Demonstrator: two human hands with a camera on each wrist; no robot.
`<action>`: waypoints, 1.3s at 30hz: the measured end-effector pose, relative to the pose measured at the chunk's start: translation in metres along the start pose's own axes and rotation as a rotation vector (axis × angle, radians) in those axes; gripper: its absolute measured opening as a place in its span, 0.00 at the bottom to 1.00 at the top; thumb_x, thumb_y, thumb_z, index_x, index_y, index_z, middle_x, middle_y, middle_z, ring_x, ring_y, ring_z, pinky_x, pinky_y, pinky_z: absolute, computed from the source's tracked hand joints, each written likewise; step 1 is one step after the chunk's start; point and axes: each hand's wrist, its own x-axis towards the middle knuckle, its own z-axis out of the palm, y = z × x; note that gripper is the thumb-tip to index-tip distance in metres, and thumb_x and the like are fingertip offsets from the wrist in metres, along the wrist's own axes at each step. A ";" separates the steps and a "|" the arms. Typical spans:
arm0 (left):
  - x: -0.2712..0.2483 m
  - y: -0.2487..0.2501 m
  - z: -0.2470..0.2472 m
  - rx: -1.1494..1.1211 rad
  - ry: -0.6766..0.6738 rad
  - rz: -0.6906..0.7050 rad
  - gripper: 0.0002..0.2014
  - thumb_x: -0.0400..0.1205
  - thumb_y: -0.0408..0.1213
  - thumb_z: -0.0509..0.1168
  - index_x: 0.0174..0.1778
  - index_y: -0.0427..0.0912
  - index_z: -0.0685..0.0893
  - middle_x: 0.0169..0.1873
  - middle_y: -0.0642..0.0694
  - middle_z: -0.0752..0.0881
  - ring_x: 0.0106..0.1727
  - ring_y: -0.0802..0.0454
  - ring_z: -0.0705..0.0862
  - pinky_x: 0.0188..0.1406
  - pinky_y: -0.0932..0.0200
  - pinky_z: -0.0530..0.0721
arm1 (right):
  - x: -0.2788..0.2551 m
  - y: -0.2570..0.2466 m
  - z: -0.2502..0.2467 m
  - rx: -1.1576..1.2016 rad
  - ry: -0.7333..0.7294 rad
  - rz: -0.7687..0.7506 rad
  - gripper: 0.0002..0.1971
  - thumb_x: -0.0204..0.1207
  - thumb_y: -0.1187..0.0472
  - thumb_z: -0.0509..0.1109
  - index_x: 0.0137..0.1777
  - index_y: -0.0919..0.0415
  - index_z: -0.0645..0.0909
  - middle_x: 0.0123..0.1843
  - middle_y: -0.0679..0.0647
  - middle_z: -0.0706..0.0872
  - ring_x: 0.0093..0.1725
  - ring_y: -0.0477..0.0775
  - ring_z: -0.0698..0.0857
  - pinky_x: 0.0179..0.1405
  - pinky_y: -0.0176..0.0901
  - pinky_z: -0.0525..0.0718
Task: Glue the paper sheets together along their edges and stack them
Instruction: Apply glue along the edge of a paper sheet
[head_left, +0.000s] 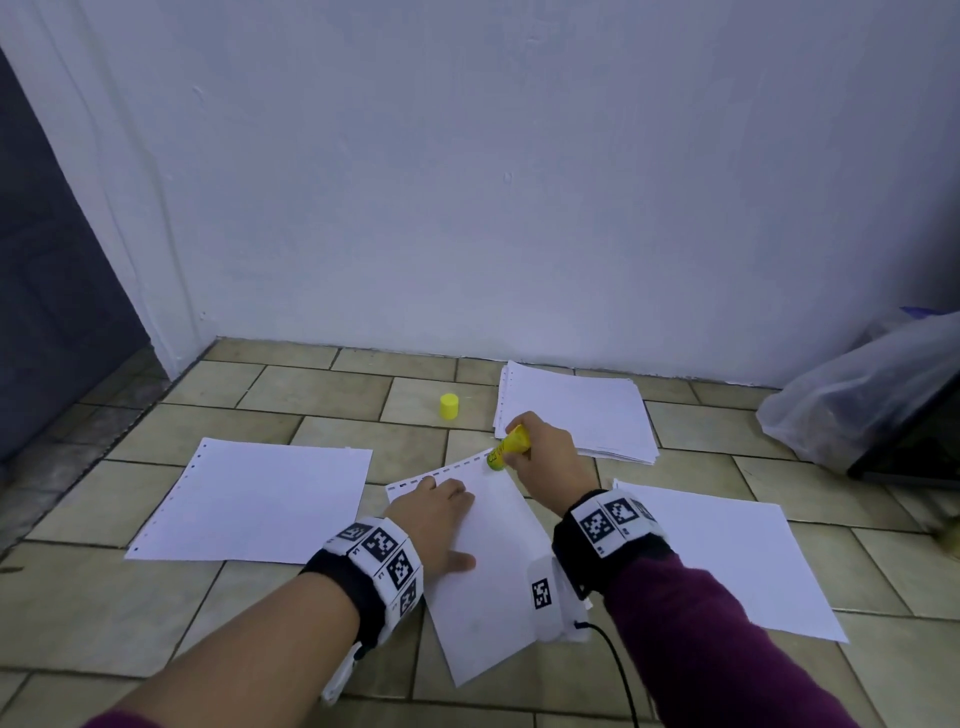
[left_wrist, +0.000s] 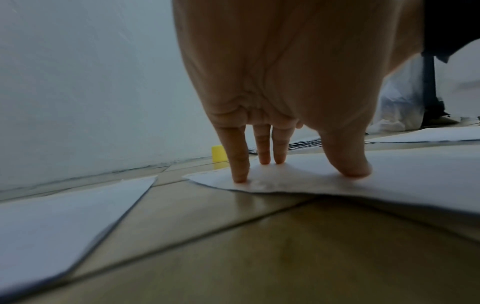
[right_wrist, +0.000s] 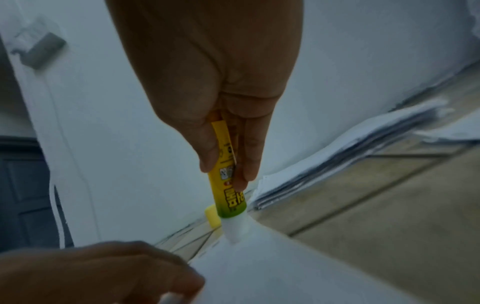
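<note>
A white paper sheet lies tilted on the tiled floor in front of me. My left hand presses flat on it with straight fingers, near its perforated far edge. My right hand grips a yellow glue stick. Its white tip touches the sheet's far right corner. The yellow cap stands on the floor beyond.
A stack of white sheets lies by the wall behind my right hand. Single sheets lie to the left and right. A clear plastic bag and a dark frame sit at far right.
</note>
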 end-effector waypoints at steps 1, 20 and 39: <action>0.000 0.000 0.000 -0.001 -0.001 0.000 0.38 0.81 0.58 0.62 0.82 0.45 0.58 0.80 0.49 0.59 0.77 0.47 0.61 0.74 0.46 0.70 | 0.001 -0.001 -0.001 -0.034 -0.019 -0.002 0.14 0.79 0.67 0.66 0.64 0.62 0.75 0.57 0.61 0.82 0.56 0.59 0.80 0.43 0.38 0.71; 0.004 -0.007 -0.015 0.205 -0.110 0.031 0.24 0.86 0.30 0.53 0.80 0.44 0.64 0.79 0.46 0.62 0.77 0.43 0.65 0.71 0.42 0.73 | -0.083 0.014 -0.059 -0.452 -0.392 -0.006 0.12 0.74 0.63 0.70 0.57 0.58 0.79 0.45 0.48 0.77 0.43 0.49 0.79 0.32 0.29 0.74; -0.009 -0.034 0.003 -0.081 0.058 -0.021 0.42 0.81 0.58 0.63 0.83 0.37 0.53 0.83 0.46 0.54 0.82 0.48 0.58 0.79 0.55 0.60 | 0.001 -0.001 -0.024 1.041 -0.141 0.292 0.03 0.80 0.62 0.68 0.47 0.60 0.83 0.46 0.57 0.88 0.39 0.53 0.86 0.35 0.36 0.78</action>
